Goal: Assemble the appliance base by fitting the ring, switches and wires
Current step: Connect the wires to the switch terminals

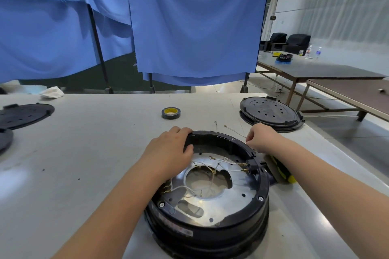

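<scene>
Base (pixel 210 206) sits near centre of tabletop (pixel 94 143), open side up. Left hand (pixel 168 149) grips far-left rim, fingers curled over edge. Right hand (pixel 261 139) pinches thin wire (pixel 233 130) at far-right rim. Base looks rigid, heavy: hold by rim. Wire limp, fragile: hold near terminal.

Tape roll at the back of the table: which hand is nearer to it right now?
Left. The left hand grips the base's black ring just in front of the tape roll; the right hand pinches a wire farther off to the right.
</scene>
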Motion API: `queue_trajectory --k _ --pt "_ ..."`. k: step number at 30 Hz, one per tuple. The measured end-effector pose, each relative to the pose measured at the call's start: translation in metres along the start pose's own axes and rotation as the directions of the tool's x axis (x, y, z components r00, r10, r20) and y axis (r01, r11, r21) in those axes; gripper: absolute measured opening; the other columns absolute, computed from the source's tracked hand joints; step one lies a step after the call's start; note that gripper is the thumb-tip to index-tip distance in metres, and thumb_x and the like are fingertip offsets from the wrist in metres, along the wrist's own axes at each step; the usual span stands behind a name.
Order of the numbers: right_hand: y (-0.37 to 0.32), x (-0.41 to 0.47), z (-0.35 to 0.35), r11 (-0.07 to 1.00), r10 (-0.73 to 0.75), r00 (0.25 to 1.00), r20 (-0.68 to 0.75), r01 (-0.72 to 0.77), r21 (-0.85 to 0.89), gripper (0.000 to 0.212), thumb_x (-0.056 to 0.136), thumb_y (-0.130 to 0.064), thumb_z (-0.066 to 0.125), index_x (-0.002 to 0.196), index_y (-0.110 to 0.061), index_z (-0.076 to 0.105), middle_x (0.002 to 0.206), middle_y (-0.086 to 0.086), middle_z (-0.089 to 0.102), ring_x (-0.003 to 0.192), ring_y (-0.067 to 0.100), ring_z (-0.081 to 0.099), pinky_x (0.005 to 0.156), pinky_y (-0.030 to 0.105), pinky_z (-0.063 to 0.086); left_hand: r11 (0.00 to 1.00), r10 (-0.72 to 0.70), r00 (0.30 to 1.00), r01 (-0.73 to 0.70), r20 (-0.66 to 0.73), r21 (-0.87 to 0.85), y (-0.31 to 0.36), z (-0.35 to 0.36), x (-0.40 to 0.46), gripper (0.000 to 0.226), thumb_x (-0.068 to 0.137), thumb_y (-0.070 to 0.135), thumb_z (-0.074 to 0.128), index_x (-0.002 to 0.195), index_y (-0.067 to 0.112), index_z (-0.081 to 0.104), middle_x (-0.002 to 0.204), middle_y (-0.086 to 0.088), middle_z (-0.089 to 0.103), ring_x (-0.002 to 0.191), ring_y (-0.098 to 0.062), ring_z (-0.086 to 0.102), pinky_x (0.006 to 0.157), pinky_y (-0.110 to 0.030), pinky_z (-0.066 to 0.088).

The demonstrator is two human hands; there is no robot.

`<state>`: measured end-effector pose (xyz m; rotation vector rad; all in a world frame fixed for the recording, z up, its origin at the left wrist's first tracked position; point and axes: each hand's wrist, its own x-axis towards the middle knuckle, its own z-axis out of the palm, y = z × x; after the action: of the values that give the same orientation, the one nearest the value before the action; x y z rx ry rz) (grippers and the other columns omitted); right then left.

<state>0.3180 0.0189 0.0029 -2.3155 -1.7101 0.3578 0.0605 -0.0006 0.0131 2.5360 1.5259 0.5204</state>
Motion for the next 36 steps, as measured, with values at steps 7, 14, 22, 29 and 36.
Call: queue_trajectory --k 7,14,22,29,36 --pt "0.007 -0.015 -0.01 0.978 0.009 0.98 -0.198 0.033 0.205 0.014 0.091 -0.009 0.057 0.094 -0.012 0.071 0.09 0.003 0.067 0.085 0.021 0.064 0.075 0.03 0.05 1.0 0.003 1.0 -0.003 -0.015 -0.016 -0.001 0.0 -0.001 0.045 0.099 0.035 0.041 0.142 0.026 0.038 0.136 0.002 0.048 0.12 -0.017 0.048 0.099 -0.035 0.042" --pt "-0.026 -0.049 -0.031 0.678 -0.115 0.992 -0.042 0.109 0.727 0.011 0.092 -0.008 0.06 0.091 -0.013 0.07 0.079 -0.005 0.07 0.066 0.007 0.066 0.056 0.016 0.051 0.912 0.021 0.96 -0.133 -0.281 -0.389 0.0 -0.014 -0.012 0.029 0.091 0.027 0.062 0.12 0.028 0.06 0.121 0.015 0.058 0.113 0.002 0.049 0.092 -0.004 0.034" --pt "-0.081 -0.096 -0.028 0.32 -0.424 0.883 0.203 -0.063 0.945 0.015 0.09 -0.001 0.057 0.083 -0.009 0.069 0.078 0.007 0.071 0.073 0.017 0.069 0.069 0.025 0.057 0.811 0.058 0.964 -0.196 -0.258 -0.551 0.017 -0.029 -0.035 0.014 0.081 0.03 0.074 0.095 0.029 0.072 0.091 0.02 0.07 0.091 0.011 0.061 0.078 -0.001 0.039" --pt "-0.096 -0.101 -0.007 0.291 -0.45 0.849 0.277 -0.154 0.944 0.012 0.091 -0.007 0.058 0.091 -0.011 0.07 0.082 0.002 0.07 0.075 0.012 0.063 0.064 0.019 0.051 0.763 -0.089 0.961 -0.102 -0.26 -0.639 0.003 -0.023 -0.048 0.004 0.077 0.027 0.078 0.078 0.03 0.074 0.084 0.015 0.07 0.08 0.0 0.065 0.071 -0.013 0.048" --pt "-0.094 -0.101 0.001 0.305 -0.441 0.865 0.24 -0.107 0.946 0.017 0.088 -0.005 0.062 0.08 -0.013 0.074 0.079 0.006 0.07 0.07 0.013 0.064 0.067 0.021 0.055 0.737 -0.115 0.939 -0.138 -0.323 -0.662 0.001 -0.012 -0.053 0.022 0.08 0.011 0.073 0.07 0.031 0.073 0.077 0.015 0.07 0.076 -0.001 0.065 0.068 -0.01 0.047"
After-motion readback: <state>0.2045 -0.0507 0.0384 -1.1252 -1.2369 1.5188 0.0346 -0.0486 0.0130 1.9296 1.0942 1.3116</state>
